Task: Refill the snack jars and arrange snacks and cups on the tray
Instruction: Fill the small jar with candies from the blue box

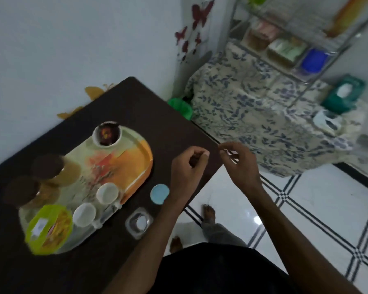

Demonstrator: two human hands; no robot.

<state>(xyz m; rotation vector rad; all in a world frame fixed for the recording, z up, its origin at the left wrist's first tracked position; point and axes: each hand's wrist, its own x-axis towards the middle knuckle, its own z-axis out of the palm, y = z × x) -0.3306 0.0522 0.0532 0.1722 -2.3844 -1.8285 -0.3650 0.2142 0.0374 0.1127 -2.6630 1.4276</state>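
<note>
1. We see both hands over the right edge of the dark table (pixel 136 107), above where the tabletop meets the floor gap.
2. Left hand (pixel 187 166): fingers curled, thumb against fingertips; whether it pinches anything, we cannot tell. Right hand (pixel 240 164): fingers curled too, something thin maybe between them; blur, cannot tell.
3. Tray (pixel 136 166) sits on the table's left half, its right rim well clear of the table's right edge; bare tabletop far and right of it.
4. On the tray: a bowl of dark snacks (pixel 106 133) at the far end, two brown-lidded jars (pixel 48 166) (pixel 21 193) along the left side, two white cups (pixel 107 193) (pixel 84 214) along the near-right rim, a green-lidded snack container (pixel 49 228) at the near end.
5. Off the tray, on the table just right of it: a blue round lid (pixel 160 194) and a clear open jar (pixel 139 222), both near the table edge.
6. Right of the table: tiled floor (pixel 306 219), open. Further off, a floral-covered surface (pixel 253 115) under a wire rack (pixel 295 45) with boxes.
</note>
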